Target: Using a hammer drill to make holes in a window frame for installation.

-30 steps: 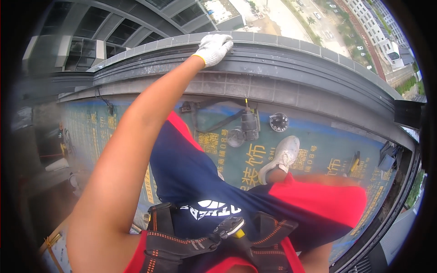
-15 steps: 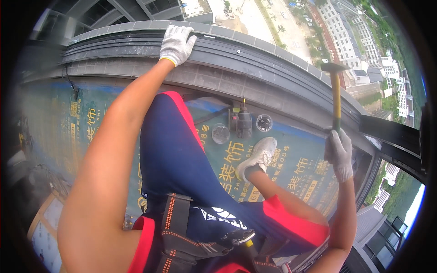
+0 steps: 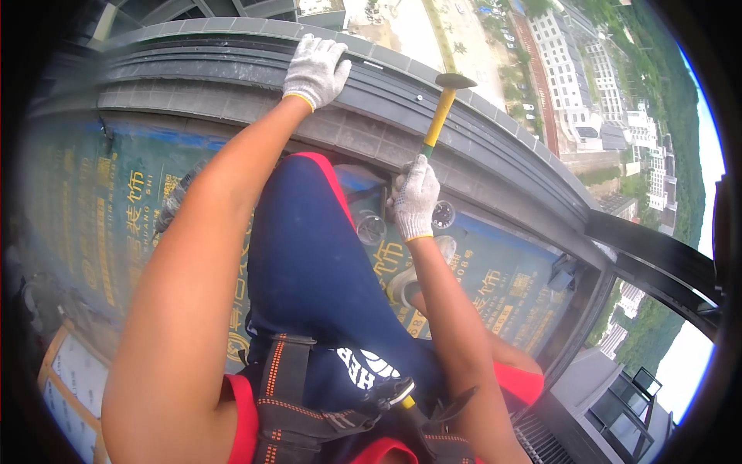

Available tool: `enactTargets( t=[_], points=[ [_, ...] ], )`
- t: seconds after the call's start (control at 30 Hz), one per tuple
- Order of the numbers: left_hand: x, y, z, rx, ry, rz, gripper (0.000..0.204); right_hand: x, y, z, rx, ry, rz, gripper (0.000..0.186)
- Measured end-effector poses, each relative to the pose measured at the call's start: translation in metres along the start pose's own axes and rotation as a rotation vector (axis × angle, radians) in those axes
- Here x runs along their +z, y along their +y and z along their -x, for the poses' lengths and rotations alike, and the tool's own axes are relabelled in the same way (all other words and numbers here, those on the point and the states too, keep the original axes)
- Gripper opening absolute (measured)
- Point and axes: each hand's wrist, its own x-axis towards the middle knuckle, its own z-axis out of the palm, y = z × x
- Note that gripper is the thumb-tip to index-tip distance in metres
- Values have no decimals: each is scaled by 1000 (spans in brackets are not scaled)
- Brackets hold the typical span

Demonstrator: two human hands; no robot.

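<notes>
My left hand (image 3: 315,73), in a white knit glove, lies over the grey metal window frame (image 3: 209,71), its fingers stretched toward the outer edge and the thumb apart. In my gloved right hand (image 3: 416,197) a hammer (image 3: 440,116) is held by its yellow and green handle. Its dark head is up over the frame, to the right of my left hand; whether it touches the frame I cannot tell. Two round clear containers (image 3: 371,229) stand on the floor by my right hand. The power drill between them is now hidden behind that hand.
A green floor sheet (image 3: 510,298) with yellow print covers the floor. Beyond the frame is a long drop to a street and white buildings (image 3: 568,66). My bent knee (image 3: 309,232) is close to the sill. A wood-edged panel (image 3: 73,375) stands at lower left.
My right hand has swung the hammer left, from the right side to the frame near my left hand. My left hand stays on the frame; the view has shifted slightly.
</notes>
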Motion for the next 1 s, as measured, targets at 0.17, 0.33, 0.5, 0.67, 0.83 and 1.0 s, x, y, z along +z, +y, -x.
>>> enactTargets(
  t=[0.17, 0.33, 0.5, 0.67, 0.83, 1.0],
  points=[
    [4, 2, 5, 2, 36, 28, 35, -6, 57, -36, -145, 71, 427, 48],
    [-3, 1, 2, 4, 32, 13, 37, -2, 51, -29, -250, 89, 289, 47],
    [2, -1, 3, 4, 59, 9, 37, 4, 42, -30, -18, 54, 273, 47],
    [2, 2, -1, 20, 28, 47, 36, 1, 16, -10, 96, 33, -84, 44],
    [1, -2, 2, 25, 44, 22, 34, -95, -51, -21, 31, 81, 168, 52],
    [5, 2, 0, 56, 30, 17, 34, -285, -107, -4, -48, 7, 1014, 46]
  ],
)
